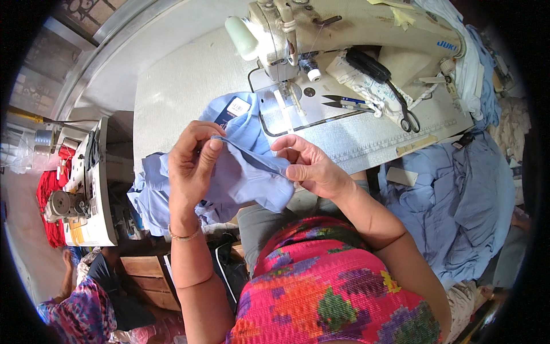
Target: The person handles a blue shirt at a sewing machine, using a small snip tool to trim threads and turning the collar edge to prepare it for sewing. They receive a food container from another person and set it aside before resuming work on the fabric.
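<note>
A light blue shirt (pixel 246 183) is stretched between my two hands in front of the sewing machine (pixel 366 28). My left hand (pixel 195 157) pinches one end of a folded edge between thumb and fingers. At the other end, my right hand (pixel 315 169) grips the same edge between thumb and forefinger, its other fingers curled. Behind my hands, the shirt's collar part with a dark label and white tag (pixel 238 107) lies on the table, just left of the needle area. More of the cloth bunches to the left of my left wrist.
Thread snips (pixel 346 103) and dark scissors (pixel 408 117) lie on the table (pixel 166 97), right of the needle. A pale green thread cone (pixel 240 39) is beside the machine head. Blue garments (pixel 452 200) are heaped at right. Another machine (pixel 66 205) and a person (pixel 86 309) are at left.
</note>
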Available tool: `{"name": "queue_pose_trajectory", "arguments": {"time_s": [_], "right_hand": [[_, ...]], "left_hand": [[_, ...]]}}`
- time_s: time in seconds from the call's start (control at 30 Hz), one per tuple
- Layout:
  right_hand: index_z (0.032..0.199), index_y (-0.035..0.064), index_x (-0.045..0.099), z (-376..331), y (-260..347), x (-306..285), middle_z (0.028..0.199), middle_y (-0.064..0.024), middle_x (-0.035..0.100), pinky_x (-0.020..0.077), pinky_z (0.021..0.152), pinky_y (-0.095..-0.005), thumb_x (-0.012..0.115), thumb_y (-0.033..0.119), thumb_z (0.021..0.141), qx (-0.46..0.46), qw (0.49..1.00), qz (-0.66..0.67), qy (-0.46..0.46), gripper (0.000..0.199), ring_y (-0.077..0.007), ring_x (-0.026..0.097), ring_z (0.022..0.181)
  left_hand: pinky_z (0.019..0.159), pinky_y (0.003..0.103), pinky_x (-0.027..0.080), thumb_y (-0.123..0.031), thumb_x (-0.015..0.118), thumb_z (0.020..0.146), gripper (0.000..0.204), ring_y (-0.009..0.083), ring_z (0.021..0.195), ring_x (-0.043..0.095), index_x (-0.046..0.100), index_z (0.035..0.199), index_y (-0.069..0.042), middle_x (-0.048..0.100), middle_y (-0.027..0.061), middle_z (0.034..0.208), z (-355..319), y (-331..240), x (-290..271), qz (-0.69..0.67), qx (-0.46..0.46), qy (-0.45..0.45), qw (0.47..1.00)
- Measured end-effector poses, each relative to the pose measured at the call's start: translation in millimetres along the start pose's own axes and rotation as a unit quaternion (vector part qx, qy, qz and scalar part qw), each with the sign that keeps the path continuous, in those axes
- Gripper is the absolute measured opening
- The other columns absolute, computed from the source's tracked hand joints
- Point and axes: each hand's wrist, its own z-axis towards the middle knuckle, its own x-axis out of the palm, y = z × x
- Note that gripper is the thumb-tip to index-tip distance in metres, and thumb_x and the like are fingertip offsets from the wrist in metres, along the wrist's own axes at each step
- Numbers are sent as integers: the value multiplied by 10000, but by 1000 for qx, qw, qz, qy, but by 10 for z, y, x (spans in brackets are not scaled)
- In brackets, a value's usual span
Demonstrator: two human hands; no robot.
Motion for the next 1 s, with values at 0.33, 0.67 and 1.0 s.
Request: {"name": "queue_pose_trajectory", "arguments": {"time_s": [0.33, 0.67, 1.0], "right_hand": [[1133, 49, 501, 48, 254, -28, 950, 8, 534, 395, 789, -186, 582, 52, 815, 17, 995, -98, -9, 328, -46, 483, 865], [983, 28, 527, -51, 79, -41, 885, 31, 491, 387, 754, -181, 530, 55, 834, 46, 985, -147, -73, 152, -38, 450, 823], [1046, 21, 530, -46, 71, 134, 911, 7, 523, 407, 779, -218, 563, 7, 799, 26, 956, -278, -93, 249, -54, 471, 862]], "left_hand": [[638, 203, 378, -109, 572, 852, 119, 83, 690, 449, 530, 825, -1, 555, 34, 831, 55, 139, 80, 77, 31, -24, 996], [694, 217, 392, -151, 569, 861, 166, 113, 753, 486, 526, 826, 5, 560, 49, 835, -69, 377, 151, 56, 10, -44, 997], [690, 222, 393, -155, 572, 859, 166, 110, 750, 489, 528, 825, 2, 564, 52, 837, -116, 344, 138, 36, -5, -59, 998]]}}
